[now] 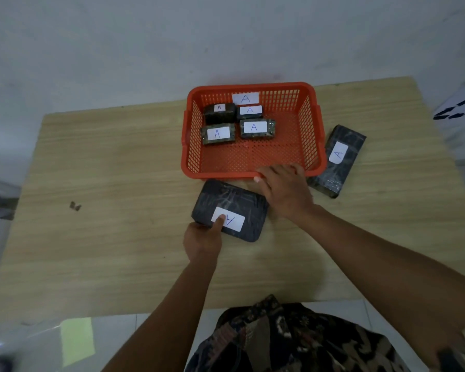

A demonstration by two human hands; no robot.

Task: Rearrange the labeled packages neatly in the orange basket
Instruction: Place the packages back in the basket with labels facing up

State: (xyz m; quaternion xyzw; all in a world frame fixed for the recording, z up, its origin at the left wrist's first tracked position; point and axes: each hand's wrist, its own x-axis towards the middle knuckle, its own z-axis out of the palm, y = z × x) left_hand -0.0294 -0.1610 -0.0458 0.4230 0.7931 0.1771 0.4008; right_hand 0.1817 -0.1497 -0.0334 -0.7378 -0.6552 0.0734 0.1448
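Observation:
The orange basket (pixel 191 146) stands at the table's far middle, a white "A" label on its back wall. Several small dark packages labeled "A" (pixel 257 128) lie in its back left part. In front of the basket a large dark package (pixel 235 201) with an "A" label lies on the table. My left hand (pixel 203 238) grips its near left corner, thumb on the label. My right hand (pixel 286 187) rests palm down at the package's right end, against the basket's front rim. Another large labeled package (pixel 336 161) lies to the right of the basket.
The wooden table (pixel 105 210) meets a pale wall at the back. A small dark scrap (pixel 75 206) lies on the left part of the table. A white item with dark print (pixel 459 108) sits past the right edge. A yellow-green sheet (pixel 77 340) lies below the front edge.

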